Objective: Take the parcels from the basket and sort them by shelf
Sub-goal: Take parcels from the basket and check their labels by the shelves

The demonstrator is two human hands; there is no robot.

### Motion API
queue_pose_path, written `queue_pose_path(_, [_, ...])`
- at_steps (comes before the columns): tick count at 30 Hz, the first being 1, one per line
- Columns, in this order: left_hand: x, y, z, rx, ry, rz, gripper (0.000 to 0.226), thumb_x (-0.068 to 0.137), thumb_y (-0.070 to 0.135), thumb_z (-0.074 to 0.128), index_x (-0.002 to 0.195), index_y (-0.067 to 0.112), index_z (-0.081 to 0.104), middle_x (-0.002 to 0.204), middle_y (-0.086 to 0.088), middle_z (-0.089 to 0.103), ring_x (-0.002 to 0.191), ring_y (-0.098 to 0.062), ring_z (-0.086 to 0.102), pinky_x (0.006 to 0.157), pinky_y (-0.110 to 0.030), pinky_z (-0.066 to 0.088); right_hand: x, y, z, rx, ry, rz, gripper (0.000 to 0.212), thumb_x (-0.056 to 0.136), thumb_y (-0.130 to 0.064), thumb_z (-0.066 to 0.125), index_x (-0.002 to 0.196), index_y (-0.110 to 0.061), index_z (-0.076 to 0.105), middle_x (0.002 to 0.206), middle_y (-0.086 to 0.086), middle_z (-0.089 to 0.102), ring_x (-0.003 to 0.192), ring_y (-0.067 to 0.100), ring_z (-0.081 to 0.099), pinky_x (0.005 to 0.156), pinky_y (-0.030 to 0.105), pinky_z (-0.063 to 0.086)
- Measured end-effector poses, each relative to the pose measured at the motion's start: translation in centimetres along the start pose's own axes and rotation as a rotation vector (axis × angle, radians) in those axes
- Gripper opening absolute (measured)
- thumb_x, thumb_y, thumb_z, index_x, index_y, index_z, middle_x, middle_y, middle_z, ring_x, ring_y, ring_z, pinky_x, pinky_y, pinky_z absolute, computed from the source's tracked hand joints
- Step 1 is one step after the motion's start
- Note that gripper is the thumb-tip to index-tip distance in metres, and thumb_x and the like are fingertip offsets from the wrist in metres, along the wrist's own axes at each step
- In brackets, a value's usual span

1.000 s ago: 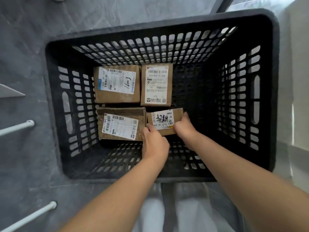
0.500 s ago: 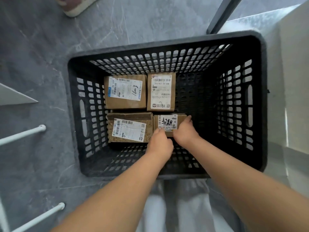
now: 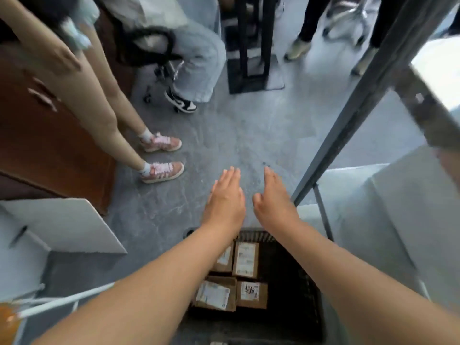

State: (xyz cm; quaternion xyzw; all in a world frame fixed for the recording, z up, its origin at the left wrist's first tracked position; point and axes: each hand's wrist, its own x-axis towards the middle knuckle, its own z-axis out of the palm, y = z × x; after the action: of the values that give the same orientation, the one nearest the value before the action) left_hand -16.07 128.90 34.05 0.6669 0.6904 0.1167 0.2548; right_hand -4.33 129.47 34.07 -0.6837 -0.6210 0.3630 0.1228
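Observation:
The black slatted basket [image 3: 293, 290] sits low in the head view, between my forearms. Several brown cardboard parcels with white labels lie flat on its floor: a small one with black handwriting [image 3: 252, 294] at the near right, a wider one [image 3: 215, 293] to its left, a tall one [image 3: 245, 259] behind, and one [image 3: 225, 257] partly hidden by my left arm. My left hand [image 3: 224, 202] and my right hand [image 3: 272, 202] are stretched flat above the floor beyond the basket, fingers extended, palms down, holding nothing.
A grey shelf post [image 3: 353, 115] slants up on the right with a white shelf board [image 3: 388, 207] beside it. A person in pink shoes [image 3: 163, 170] stands at the left by a brown cabinet [image 3: 44, 135]. Other people's legs and an office chair [image 3: 154, 51] stand further back. White rods [image 3: 64, 301] are at the lower left.
Both hands have let go of the small handwritten parcel, which stays in the basket, and now reach flat forward. The view has tilted up from the basket to the room.

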Motion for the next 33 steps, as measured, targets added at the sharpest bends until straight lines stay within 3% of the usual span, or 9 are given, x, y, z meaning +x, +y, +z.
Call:
queue_pose_path(7, [-3.5,14.4,-24.7,0.006,0.469,0.268,0.053,0.103,0.013,0.035,0.154,0.011,0.022,0.163,-0.003,0.017,0.151,-0.012,0.009,0.122,-0.028,0.003,-6.8,-20.5,-22.5,-0.008,0.304,-0.379,0.071,0.098,-0.016,0.044,0.157,-0.012,0.006,0.165,0.0,0.005,0.151,0.015,0.006,0.119,0.048,0.02])
queue_pose_path(10, [-6.9,20.2,-33.8,0.041,0.621,0.355,0.052,0.103,0.014,0.036,0.153,0.008,0.023,0.162,-0.008,0.018,0.151,-0.021,0.012,0.124,-0.038,0.009,-12.1,-27.8,-30.6,-0.039,0.48,-0.525,0.071,0.097,-0.018,0.045,0.157,-0.012,0.008,0.165,-0.001,0.006,0.151,0.015,0.008,0.12,0.046,0.019])
queue_pose_path(12, [-8.9,23.6,-38.6,0.104,0.785,0.486,0.049,0.098,0.002,0.046,0.146,-0.003,0.035,0.156,-0.02,0.03,0.147,-0.035,0.025,0.12,-0.049,0.019,-15.5,-31.6,-34.7,-0.074,0.579,-0.588,0.072,0.097,-0.024,0.042,0.157,-0.015,0.003,0.165,-0.001,0.002,0.151,0.015,0.003,0.123,0.043,0.01])
queue_pose_path(14, [-10.6,26.2,-41.8,0.159,0.88,0.506,0.052,0.099,0.003,0.047,0.147,-0.005,0.032,0.157,-0.02,0.027,0.148,-0.034,0.021,0.119,-0.05,0.017,-18.4,-33.8,-37.7,-0.093,0.641,-0.642,0.074,0.098,-0.028,0.039,0.157,-0.017,-0.003,0.165,-0.002,-0.006,0.151,0.013,-0.009,0.123,0.039,-0.003])
queue_pose_path(16, [-11.5,27.8,-43.9,0.143,0.915,0.491,0.055,0.103,0.014,0.038,0.153,0.004,0.018,0.163,-0.01,0.014,0.152,-0.022,0.008,0.123,-0.041,0.007,-20.6,-35.0,-40.0,-0.109,0.7,-0.686,0.076,0.098,-0.029,0.04,0.157,-0.016,-0.006,0.165,-0.001,-0.01,0.15,0.013,-0.016,0.122,0.038,-0.01])
queue_pose_path(19, [-12.4,29.1,-46.0,0.182,0.942,0.534,0.054,0.105,0.023,0.027,0.156,0.01,0.015,0.164,-0.005,0.007,0.152,-0.014,0.0,0.123,-0.037,0.001,-22.7,-35.6,-42.2,-0.114,0.765,-0.684,0.079,0.098,-0.03,0.042,0.156,-0.015,-0.008,0.165,0.001,-0.012,0.149,0.013,-0.018,0.121,0.039,-0.014])
queue_pose_path(22, [-13.5,30.3,-48.0,0.063,0.992,0.594,0.055,0.103,0.017,0.033,0.155,0.008,0.019,0.163,-0.005,0.015,0.152,-0.014,0.008,0.124,-0.038,0.004,-24.0,-35.7,-43.7,-0.143,0.834,-0.639,0.078,0.1,-0.034,0.04,0.156,-0.013,-0.009,0.164,0.002,-0.013,0.149,0.014,-0.018,0.121,0.039,-0.015])
queue_pose_path(25, [-13.5,30.4,-49.4,0.094,1.029,0.644,0.055,0.101,0.015,0.034,0.155,0.007,0.021,0.163,-0.007,0.018,0.151,-0.017,0.011,0.124,-0.038,0.005,-24.8,-35.4,-44.4,-0.197,0.935,-0.583,0.078,0.1,-0.035,0.039,0.156,-0.013,-0.01,0.164,0.001,-0.014,0.149,0.013,-0.018,0.119,0.039,-0.018])
queue_pose_path(33, [-15.8,30.3,-49.4,0.117,0.901,0.843,0.056,0.104,0.024,0.027,0.156,0.009,0.012,0.164,-0.004,0.007,0.152,-0.016,0.002,0.124,-0.04,0.003,-28.3,-32.9,-42.4,-0.302,1.124,-0.29,0.077,0.1,-0.038,0.041,0.157,-0.015,-0.006,0.165,0.002,-0.007,0.151,0.017,-0.01,0.12,0.044,-0.015])
